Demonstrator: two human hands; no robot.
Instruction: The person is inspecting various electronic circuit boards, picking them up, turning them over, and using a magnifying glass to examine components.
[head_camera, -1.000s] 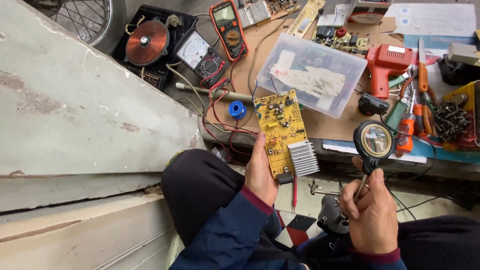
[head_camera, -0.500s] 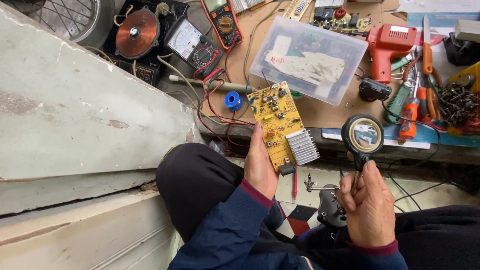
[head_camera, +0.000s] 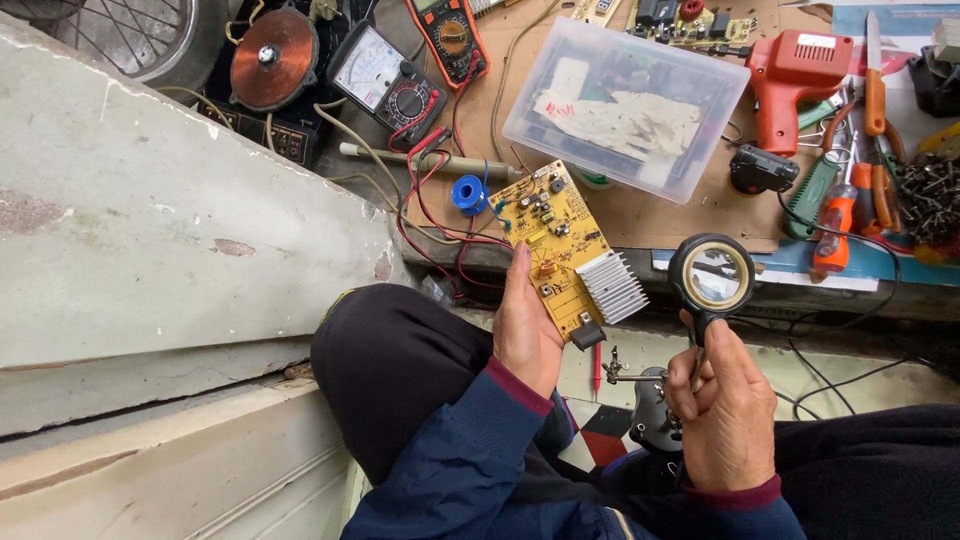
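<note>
A view from above of a seated person's two hands over their lap, at the near edge of a cluttered brown work surface (head_camera: 640, 215). The left hand (head_camera: 525, 330) is closed around the near left edge of a yellow rectangular circuit board with a ribbed silver heat sink (head_camera: 565, 250), holding it tilted, its far end reaching over the surface edge. The right hand (head_camera: 725, 400) is closed around the thin stem of a small round black-rimmed magnifying glass (head_camera: 711, 276), held upright just to the right of the board and apart from it. On the surface beyond the board lie a small blue spool (head_camera: 468, 192) just to its far left, red wires (head_camera: 430, 205), a clear plastic lidded box (head_camera: 627, 106), a black analogue meter (head_camera: 388, 84) and a red drill-shaped tool (head_camera: 795, 80) to the far right. A copper-coloured round coil (head_camera: 274, 58) sits at the far left. A pale concrete ledge (head_camera: 150, 230) fills the left side.
</note>
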